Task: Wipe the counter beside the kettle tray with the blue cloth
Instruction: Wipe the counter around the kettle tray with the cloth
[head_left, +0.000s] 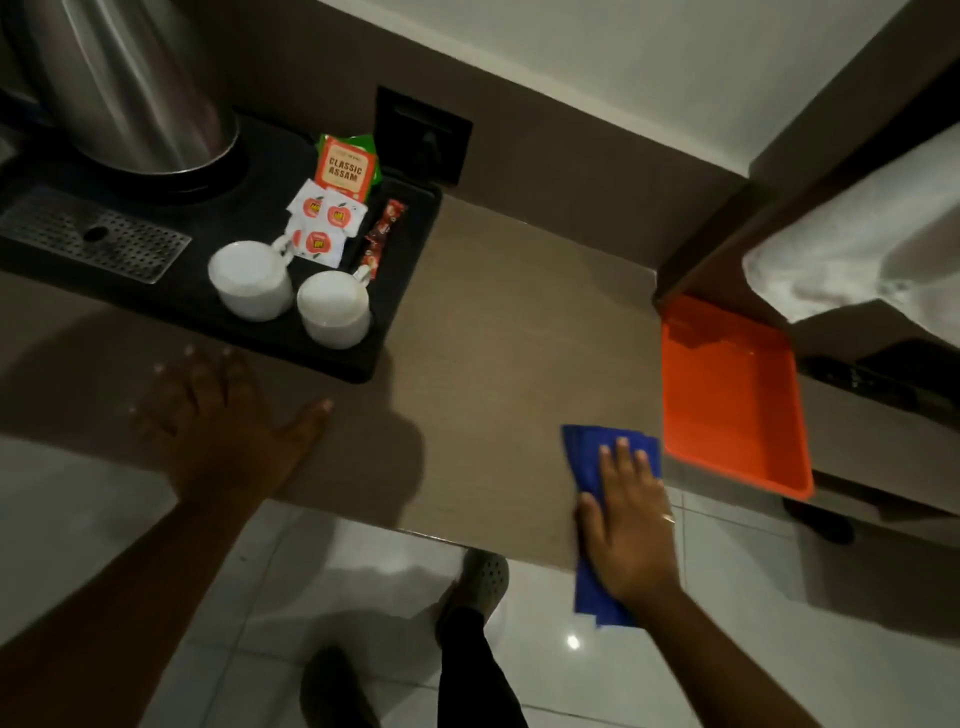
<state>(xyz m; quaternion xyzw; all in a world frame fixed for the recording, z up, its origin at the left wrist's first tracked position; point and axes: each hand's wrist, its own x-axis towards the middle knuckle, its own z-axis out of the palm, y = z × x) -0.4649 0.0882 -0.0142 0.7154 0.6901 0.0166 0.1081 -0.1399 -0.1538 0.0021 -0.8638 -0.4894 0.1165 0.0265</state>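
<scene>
The blue cloth (586, 457) lies on the brown counter (498, 322) at its front right corner, with part of it hanging over the front edge. My right hand (628, 519) presses flat on the cloth with fingers spread. My left hand (218, 415) rests flat and open on the counter in front of the black kettle tray (332, 353). The tray holds a steel kettle (119, 88), two white cups (291, 291) and tea sachets (337, 202).
An orange plastic tray (727, 395) sits at the counter's right end, close to the cloth. A black wall socket (423, 135) is behind the kettle tray. White bedding (852, 244) lies at the right. My foot (480, 582) stands on the tiled floor below.
</scene>
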